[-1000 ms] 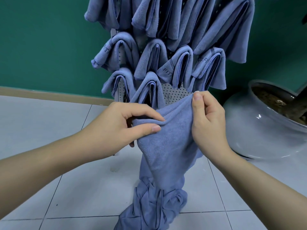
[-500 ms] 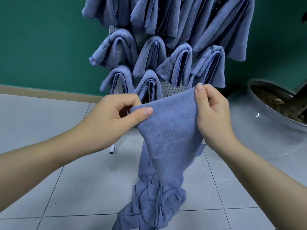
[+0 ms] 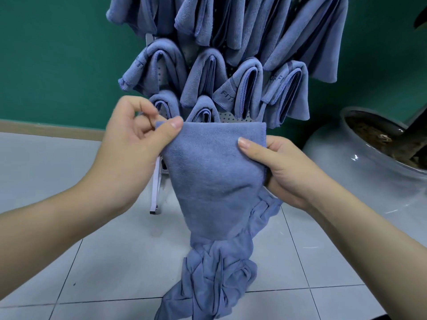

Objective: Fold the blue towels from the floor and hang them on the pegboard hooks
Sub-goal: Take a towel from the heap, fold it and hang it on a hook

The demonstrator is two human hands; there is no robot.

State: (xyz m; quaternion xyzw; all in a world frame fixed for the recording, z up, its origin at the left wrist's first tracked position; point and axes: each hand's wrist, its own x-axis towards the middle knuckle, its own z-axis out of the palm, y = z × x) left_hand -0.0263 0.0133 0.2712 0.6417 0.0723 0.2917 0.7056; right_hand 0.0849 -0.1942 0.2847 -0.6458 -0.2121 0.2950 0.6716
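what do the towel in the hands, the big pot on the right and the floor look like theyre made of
Held towel: soft napped cloth, probably microfibre or terry; matte, fuzzy surface, drapes limply.
Pot: likely glazed ceramic; smooth pale grey wall with sharp bright highlights.
Floor: glossy tile, ceramic or similar; pale squares divided by thin dark grout lines, faint sheen.

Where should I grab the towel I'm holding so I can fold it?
Probably by the two top corners of the held towel, from the sides, as the left hand and right hand pinch it now: its top edge is stretched flat and the rest hangs free.
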